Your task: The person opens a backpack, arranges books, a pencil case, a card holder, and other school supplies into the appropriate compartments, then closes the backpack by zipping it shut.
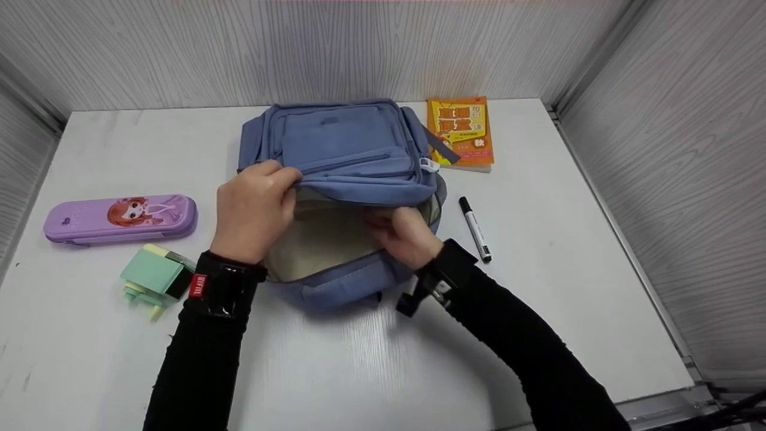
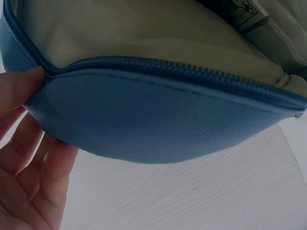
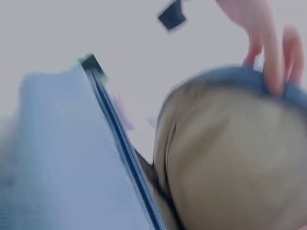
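Observation:
A blue backpack [image 1: 344, 134] lies on the table with its main zipped compartment open, showing a beige lining [image 1: 317, 233]. My left hand [image 1: 254, 206] pinches the zippered edge of the raised front panel; the left wrist view shows thumb and fingers on the blue fabric [image 2: 144, 120]. My right hand [image 1: 410, 236] reaches into the opening at its right side, its fingertips partly hidden beneath the panel. Whether it grips anything there is hidden. Inside the bag, a dark item with a white printed patch [image 2: 247, 12] shows at the top of the left wrist view.
To the left are a purple pencil case [image 1: 122, 218] and a mint-green and black block-like item [image 1: 152, 269]. An orange book [image 1: 461, 134] lies behind the bag's right side, partly under a strap. A black-and-white marker [image 1: 476, 230] lies right of the bag. Walls enclose the white table [image 1: 568, 269].

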A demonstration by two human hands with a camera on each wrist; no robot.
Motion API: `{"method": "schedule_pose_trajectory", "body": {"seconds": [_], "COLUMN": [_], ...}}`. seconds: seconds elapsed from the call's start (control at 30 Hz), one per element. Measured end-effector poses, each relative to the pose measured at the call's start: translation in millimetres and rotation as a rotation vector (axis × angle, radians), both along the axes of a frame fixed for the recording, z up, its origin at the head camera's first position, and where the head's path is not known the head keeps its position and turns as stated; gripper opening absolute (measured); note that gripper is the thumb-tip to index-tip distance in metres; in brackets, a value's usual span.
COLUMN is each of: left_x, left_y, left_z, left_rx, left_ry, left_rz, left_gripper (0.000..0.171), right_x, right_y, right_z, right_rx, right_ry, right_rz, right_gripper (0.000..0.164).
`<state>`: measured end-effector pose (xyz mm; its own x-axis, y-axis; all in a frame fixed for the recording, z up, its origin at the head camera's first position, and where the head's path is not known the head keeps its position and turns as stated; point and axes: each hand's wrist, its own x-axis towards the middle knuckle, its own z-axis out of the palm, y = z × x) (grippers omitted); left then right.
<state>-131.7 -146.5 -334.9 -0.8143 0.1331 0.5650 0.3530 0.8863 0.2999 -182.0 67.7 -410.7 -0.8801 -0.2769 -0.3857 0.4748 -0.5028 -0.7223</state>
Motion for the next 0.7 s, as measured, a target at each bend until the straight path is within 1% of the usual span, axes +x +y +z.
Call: {"method": "schedule_pose_trajectory", "body": {"seconds": [0.07, 0.1, 0.13, 0.2, 0.23, 0.27, 0.33, 0.4, 0.43, 0.47, 0.5, 0.53, 0.57, 0.63, 0.7], "left_x": [0.0, 0.0, 0.0, 0.0, 0.0, 0.2, 0.7, 1.4, 1.8, 2.1, 2.2, 2.4, 2.5, 2.4, 2.2], "left_y": [0.1, 0.1, 0.0, 0.0, 0.0, -0.1, -0.2, -0.4, -0.5, -0.6, -0.7, -0.8, -1.0, -1.6, -2.5], "left_z": [-1.0, -1.5, -2.0, -2.9, -3.4, -4.1, -5.7, -7.5, -8.4, -9.3, -10.0, -10.6, -11.1, -12.0, -12.6], "left_rx": [0.000, 0.000, 0.001, 0.002, 0.003, 0.004, 0.007, 0.010, 0.010, 0.011, 0.011, 0.012, 0.014, 0.018, 0.024], "left_ry": [-0.004, -0.004, -0.005, -0.005, -0.004, -0.003, -0.001, 0.002, 0.004, 0.007, 0.009, 0.011, 0.013, 0.015, 0.010], "left_rz": [-0.001, 0.000, 0.002, 0.003, 0.004, 0.004, 0.002, 0.001, 0.002, 0.002, 0.002, 0.002, 0.002, 0.001, 0.001], "left_gripper": [0.017, 0.016, 0.016, 0.016, 0.016, 0.016, 0.015, 0.015, 0.015, 0.015, 0.015, 0.015, 0.015, 0.015, 0.015], "right_x": [22.1, 29.1, 34.4, 38.4, 38.5, 37.6, 33.8, 25.8, 20.3, 13.7, 6.0, -2.8, -12.5, -33.9, -55.1], "right_y": [11.5, 18.6, 26.9, 44.3, 53.2, 62.4, 80.9, 99.1, 107.8, 116.3, 124.2, 131.3, 137.8, 147.4, 153.9], "right_z": [24.1, 31.8, 37.6, 45.2, 48.4, 51.7, 60.6, 69.0, 72.7, 75.4, 77.0, 77.3, 76.5, 71.2, 61.9], "right_rx": [0.105, 0.167, 0.234, 0.352, 0.400, 0.438, 0.482, 0.489, 0.490, 0.491, 0.494, 0.496, 0.494, 0.488, 0.503], "right_ry": [-0.014, -0.003, 0.052, 0.217, 0.300, 0.381, 0.503, 0.575, 0.599, 0.615, 0.611, 0.596, 0.559, 0.451, 0.333], "right_rz": [0.205, 0.319, 0.437, 0.648, 0.722, 0.775, 0.816, 0.799, 0.768, 0.719, 0.654, 0.576, 0.486, 0.276, 0.074], "right_gripper": [0.024, 0.025, 0.027, 0.031, 0.030, 0.029, 0.027, 0.025, 0.023, 0.021, 0.020, 0.020, 0.019, 0.016, 0.011]}}
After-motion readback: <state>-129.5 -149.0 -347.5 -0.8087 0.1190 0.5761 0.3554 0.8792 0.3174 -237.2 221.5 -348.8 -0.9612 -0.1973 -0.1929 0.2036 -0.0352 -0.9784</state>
